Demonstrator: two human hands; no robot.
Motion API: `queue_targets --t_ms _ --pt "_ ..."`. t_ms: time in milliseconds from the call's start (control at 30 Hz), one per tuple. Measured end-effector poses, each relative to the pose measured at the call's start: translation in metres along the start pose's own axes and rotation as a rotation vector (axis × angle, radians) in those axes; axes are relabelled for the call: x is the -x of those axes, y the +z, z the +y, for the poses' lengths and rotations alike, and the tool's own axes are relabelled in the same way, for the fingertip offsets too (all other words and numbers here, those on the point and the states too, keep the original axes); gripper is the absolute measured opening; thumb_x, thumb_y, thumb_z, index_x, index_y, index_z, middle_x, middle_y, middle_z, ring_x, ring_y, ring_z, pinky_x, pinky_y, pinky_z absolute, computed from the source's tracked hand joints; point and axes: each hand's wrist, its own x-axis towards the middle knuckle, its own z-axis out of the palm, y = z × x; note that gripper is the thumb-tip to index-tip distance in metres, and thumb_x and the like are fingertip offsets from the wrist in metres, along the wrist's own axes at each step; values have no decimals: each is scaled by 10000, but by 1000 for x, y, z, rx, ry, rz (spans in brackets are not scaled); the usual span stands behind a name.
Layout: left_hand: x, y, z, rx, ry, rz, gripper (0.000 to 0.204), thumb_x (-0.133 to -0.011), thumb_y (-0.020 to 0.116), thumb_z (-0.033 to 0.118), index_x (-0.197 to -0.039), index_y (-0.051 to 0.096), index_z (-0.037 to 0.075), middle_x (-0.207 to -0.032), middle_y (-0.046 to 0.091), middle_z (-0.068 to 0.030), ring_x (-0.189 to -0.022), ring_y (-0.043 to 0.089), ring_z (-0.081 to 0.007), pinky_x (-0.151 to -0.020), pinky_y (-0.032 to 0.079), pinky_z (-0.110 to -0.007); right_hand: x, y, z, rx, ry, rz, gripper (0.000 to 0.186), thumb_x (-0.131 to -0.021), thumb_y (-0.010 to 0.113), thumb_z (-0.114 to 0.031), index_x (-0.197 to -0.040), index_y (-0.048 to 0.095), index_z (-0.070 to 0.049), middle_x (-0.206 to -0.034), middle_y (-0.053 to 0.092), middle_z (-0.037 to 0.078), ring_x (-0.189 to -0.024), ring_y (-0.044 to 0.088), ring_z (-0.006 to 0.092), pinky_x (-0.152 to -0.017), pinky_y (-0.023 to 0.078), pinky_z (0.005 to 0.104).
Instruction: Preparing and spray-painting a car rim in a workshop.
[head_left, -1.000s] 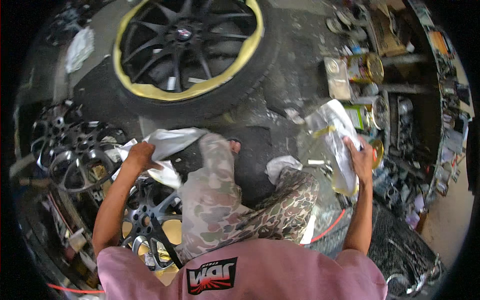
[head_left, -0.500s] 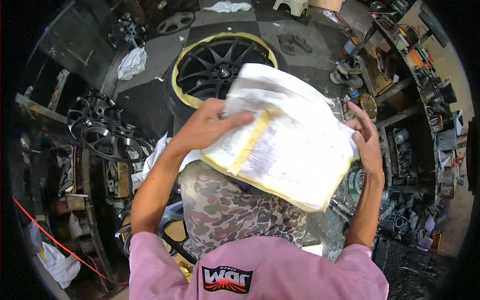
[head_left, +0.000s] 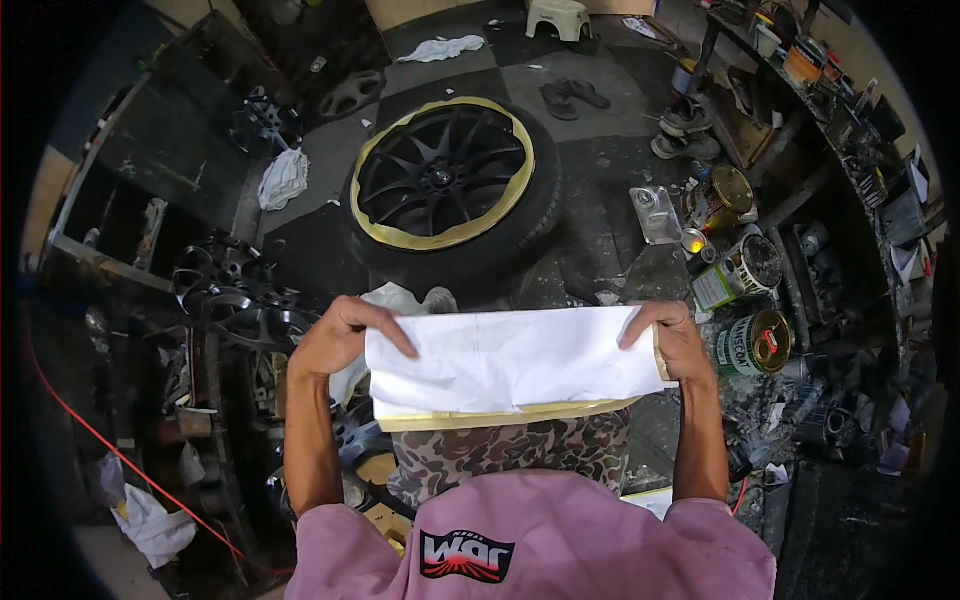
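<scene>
Above my camouflage-covered lap, my left hand and my right hand grip opposite ends of a folded strip of white paper, thumbs over its face. A pale yellow taped edge shows along the paper's lower side. Beyond it lies a tyre on a black multi-spoke wheel, with yellow tape or paper ringing the rim. A crumpled pale sheet lies just behind my left hand.
Several loose alloy wheels sit on the left beside dark shelving and a red hose. Paint cans, shoes and a cluttered bench are on the right. A plastic stool and sandals are farther back.
The separate, spread sheets from earlier are now folded into a narrower, level strip held between both hands nearer my lap. My left hand has moved down and left since half a second ago.
</scene>
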Motion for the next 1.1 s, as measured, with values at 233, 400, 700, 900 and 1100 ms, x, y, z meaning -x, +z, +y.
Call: queue_targets --t_ms 233,400,700,900,1100 --pt "-29 18 45 406 -201 -185 676 -951 692 312 -1448 442 -72 -1272 635 -279 -1198 631 -340 -983 513 -380 4 -5 -13 68 5 -243 204 -796 535 66 -757 718 -17 -767 692 59 -733 634 155 -752 485 286" --pt "-66 59 72 -233 -273 -414 292 -1022 579 228 -931 722 -8 -686 621 -202 -705 643 -239 -665 423 -461 0 9 -59 367 -215 -213 292 -771 474 34 -897 734 -8 -1010 703 105 -953 637 220 -935 453 328" --pt "-134 38 -10 -448 35 -275 277 -1020 580 234 -994 703 -13 -783 656 -196 -671 578 -333 -658 464 -381 -97 44 -16 873 -158 -168 303 -921 688 -312 -970 721 -15 -872 680 195 -806 661 350 -730 499 421" --pt "-131 -20 -186 -79 -427 -2 321 -989 661 303 -928 726 -5 -714 638 6 -664 496 -59 -620 432 -293 -236 36 128 818 27 -303 358 -904 722 -358 -826 710 -8 -723 660 185 -689 652 332 -675 484 431" --pt "-122 -12 -268 337 -633 353 376 -978 676 326 -858 706 -29 -697 645 0 -627 634 -83 -514 507 -258 -323 26 178 1071 174 -361 370 -790 828 -378 -803 734 -20 -753 693 177 -737 681 333 -717 510 422"
